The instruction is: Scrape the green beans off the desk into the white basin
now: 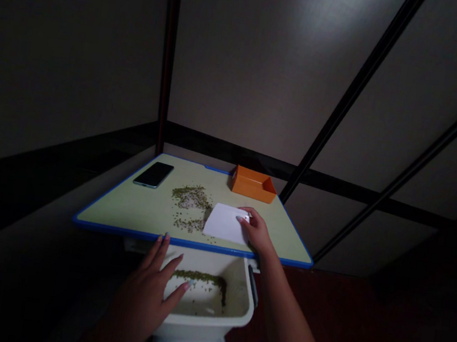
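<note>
We worked with both hands at a pale green, blue-edged table [114, 215] in a dim room. Our right hand [255, 230] gripped a white card [224, 223] by its right end, with the thumb pressed on top. The card lay tilted low over the right half of the table, its left edge just beside a spill of small grains [189, 198]. Those grains, green mixed with pale, formed a loose heap toward the far side and a thinner scatter nearer to us.

Our left hand [147, 291] was empty, its fingers spread wide above the left part of a white bin [230, 321]. Two of its fingertips reached the table's near edge; we could not tell whether they pressed on it. The bin stood below that edge, a dark handle [252, 286] on its right side. More green grains [202, 276] lay inside, banked along the far side and down the right, with a few strewn across the bottom.

At the far left of the table we had a dark-screened phone [153, 174]; at the far right, an orange box [251, 190]. Panelled walls [245, 67] rose behind.
</note>
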Motion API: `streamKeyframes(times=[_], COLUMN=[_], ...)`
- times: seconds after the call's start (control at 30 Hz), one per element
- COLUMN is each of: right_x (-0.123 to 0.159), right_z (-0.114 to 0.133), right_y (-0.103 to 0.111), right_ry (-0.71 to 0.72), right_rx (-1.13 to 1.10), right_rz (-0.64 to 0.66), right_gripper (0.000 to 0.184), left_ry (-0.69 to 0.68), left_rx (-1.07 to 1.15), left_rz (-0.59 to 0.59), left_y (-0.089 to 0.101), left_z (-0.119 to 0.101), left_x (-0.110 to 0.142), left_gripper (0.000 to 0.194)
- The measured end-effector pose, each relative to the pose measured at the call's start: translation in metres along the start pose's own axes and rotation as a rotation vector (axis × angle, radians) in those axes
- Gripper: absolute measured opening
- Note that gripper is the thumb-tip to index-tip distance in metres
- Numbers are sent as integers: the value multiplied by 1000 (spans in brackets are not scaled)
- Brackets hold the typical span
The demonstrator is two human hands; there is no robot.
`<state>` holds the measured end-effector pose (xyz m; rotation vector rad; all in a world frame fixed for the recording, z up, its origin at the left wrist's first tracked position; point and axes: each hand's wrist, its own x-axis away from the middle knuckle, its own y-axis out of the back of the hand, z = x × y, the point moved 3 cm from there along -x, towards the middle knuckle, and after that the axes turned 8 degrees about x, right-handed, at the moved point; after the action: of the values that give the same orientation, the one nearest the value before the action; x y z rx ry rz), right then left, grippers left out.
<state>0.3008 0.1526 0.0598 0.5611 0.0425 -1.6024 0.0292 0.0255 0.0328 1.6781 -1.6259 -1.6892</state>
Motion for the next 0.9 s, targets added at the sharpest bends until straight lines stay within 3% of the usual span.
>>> streamKeyframes(times=[0.37, 0.9], right_x=[1, 4], right_z=[-3, -4], right_y=[2, 3], right_ry=[61, 31], right_rx=[-1, -33], right_rz=[-9, 10], right_gripper=[27, 28], left_ry=[-32, -69], left_rx=[-36, -77], left_rz=[-23, -59], left_y=[2, 2], left_z=[-2, -2], left_x=[0, 0], left_gripper=[46, 44])
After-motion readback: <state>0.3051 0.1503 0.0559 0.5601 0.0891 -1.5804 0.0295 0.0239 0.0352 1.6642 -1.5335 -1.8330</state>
